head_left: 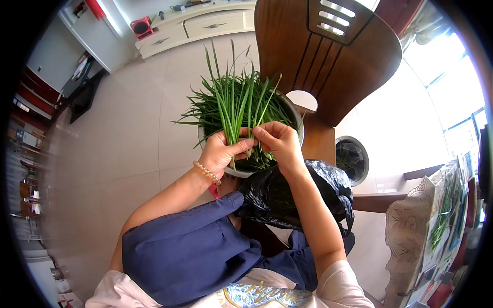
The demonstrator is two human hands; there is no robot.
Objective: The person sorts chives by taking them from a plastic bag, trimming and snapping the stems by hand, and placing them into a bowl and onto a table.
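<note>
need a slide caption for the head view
Left hand holds chives while the right hand pinches at them over a full basin.

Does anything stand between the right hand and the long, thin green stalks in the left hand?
Nothing visible does. The right hand touches the green stalks beside the left hand; the black plastic bag lies under the right forearm.

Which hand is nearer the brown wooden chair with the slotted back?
Right. The right hand pinches the long green leafy stalks, just left of the chair seat in view; the left hand grips them farther left, away from the chair.
</note>
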